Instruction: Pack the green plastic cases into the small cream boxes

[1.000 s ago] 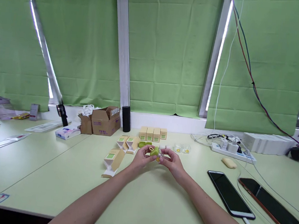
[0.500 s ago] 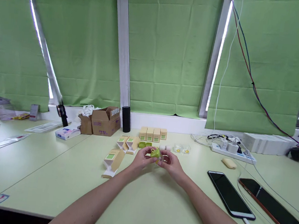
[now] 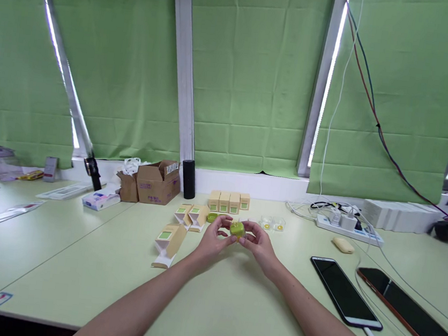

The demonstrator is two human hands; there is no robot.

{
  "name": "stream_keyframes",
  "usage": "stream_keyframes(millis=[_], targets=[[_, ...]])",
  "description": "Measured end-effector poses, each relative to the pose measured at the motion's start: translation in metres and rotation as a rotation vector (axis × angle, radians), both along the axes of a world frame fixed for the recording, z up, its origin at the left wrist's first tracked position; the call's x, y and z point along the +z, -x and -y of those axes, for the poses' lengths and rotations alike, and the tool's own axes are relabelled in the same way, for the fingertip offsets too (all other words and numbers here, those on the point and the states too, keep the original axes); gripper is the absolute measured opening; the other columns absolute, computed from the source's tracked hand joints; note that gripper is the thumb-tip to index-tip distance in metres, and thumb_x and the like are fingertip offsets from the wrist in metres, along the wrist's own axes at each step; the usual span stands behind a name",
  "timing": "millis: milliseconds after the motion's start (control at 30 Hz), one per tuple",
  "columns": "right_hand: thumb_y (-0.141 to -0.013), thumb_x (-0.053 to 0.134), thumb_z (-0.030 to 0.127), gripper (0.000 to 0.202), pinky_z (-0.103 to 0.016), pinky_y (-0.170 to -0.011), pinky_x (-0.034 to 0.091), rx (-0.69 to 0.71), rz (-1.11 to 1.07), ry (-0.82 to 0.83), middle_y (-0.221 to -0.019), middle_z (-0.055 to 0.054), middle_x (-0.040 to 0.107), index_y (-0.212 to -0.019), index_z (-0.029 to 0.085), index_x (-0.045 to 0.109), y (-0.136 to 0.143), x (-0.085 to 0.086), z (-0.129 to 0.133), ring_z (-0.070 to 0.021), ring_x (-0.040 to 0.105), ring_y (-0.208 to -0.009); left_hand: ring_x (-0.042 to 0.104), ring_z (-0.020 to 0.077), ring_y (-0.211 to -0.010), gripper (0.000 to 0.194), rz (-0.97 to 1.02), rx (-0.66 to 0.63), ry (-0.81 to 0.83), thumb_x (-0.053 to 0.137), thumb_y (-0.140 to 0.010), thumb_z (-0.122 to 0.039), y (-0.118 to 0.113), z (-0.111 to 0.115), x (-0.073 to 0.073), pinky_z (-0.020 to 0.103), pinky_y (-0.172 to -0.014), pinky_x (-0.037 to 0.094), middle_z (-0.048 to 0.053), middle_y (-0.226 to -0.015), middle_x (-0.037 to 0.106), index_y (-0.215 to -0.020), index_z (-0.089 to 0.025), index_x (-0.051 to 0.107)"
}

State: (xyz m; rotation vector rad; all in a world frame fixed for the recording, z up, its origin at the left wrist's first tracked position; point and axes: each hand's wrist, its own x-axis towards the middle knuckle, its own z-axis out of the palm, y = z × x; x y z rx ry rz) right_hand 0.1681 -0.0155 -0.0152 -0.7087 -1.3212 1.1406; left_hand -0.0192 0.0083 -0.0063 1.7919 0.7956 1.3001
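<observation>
Between my fingertips is a small green object (image 3: 237, 229) with a clear, yellowish part at its lower edge. My left hand (image 3: 215, 239) grips it from the left and my right hand (image 3: 259, 246) from the right, thumbs towards the front. Just behind my left hand sits another green piece (image 3: 212, 217), partly covered. Closed small tan boxes (image 3: 224, 201) stand in a row behind. Opened tan boxes (image 3: 170, 239) with white flaps lie to the left. Clear containers with yellow centres (image 3: 273, 224) rest behind my right hand.
Two phones (image 3: 345, 292) (image 3: 406, 307) with cables lie at the right, near a cream oval object (image 3: 343, 245). A power strip (image 3: 349, 229) is behind them. A cardboard box (image 3: 158, 183), a black cylinder (image 3: 188, 179) and a tissue pack (image 3: 101, 199) stand at the back left.
The green object has turned between my fingers and shifted slightly to the right. My hands have closed in around it and now cover more of the green and white pieces behind.
</observation>
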Motion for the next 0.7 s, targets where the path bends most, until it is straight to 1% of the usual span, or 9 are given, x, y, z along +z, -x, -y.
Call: stream_keyframes(millis=[133,267,367,467,700], targets=[[-0.072,0.086,0.045,0.062,-0.039,-0.087,0.055,-0.030,-0.036,-0.038,-0.106,-0.004,0.065,-0.122,0.029,0.054,0.002,0.006,0.006,-0.0206,0.070,-0.090,0.061,0.0241,-0.113,0.057,-0.047,0.076,-0.042,0.081,-0.080,-0.047,-0.005,0.011,0.005,0.037,-0.092,0.047,0.010,-0.120,0.064,-0.125,-0.025,0.054],[-0.077,0.083,0.047,0.061,-0.039,-0.090,0.054,-0.017,-0.034,-0.071,-0.109,-0.003,0.064,-0.125,0.032,0.049,0.006,0.010,0.011,-0.0215,0.070,-0.094,0.062,0.0232,-0.110,0.048,-0.081,0.105,-0.086,0.077,-0.084,-0.044,-0.006,0.014,0.007,0.036,-0.091,0.047,0.008,-0.120,0.067,-0.124,-0.026,0.057],[-0.081,0.079,0.049,0.056,-0.040,-0.093,0.054,-0.003,-0.003,-0.095,-0.111,-0.004,0.064,-0.125,0.032,0.050,0.009,0.010,0.013,-0.0220,0.070,-0.097,0.063,0.0235,-0.110,0.043,-0.109,0.115,-0.111,0.075,-0.086,-0.044,-0.006,0.014,0.007,0.036,-0.091,0.048,0.007,-0.120,0.068,-0.123,-0.027,0.061],[-0.083,0.077,0.051,0.048,-0.041,-0.093,0.054,0.001,0.011,-0.106,-0.110,-0.004,0.065,-0.120,0.031,0.053,0.009,0.009,0.012,-0.0220,0.069,-0.097,0.062,0.0236,-0.110,0.038,-0.126,0.140,-0.123,0.073,-0.088,-0.044,-0.005,0.016,0.008,0.037,-0.091,0.048,0.007,-0.120,0.069,-0.121,-0.027,0.064],[-0.079,0.081,0.051,0.046,-0.043,-0.091,0.057,-0.010,0.015,-0.105,-0.107,-0.004,0.067,-0.113,0.029,0.059,0.005,0.010,0.008,-0.0223,0.070,-0.095,0.063,0.0239,-0.105,0.034,-0.126,0.191,-0.167,0.075,-0.086,-0.044,-0.004,0.014,0.006,0.038,-0.090,0.049,0.009,-0.116,0.068,-0.114,-0.024,0.070]])
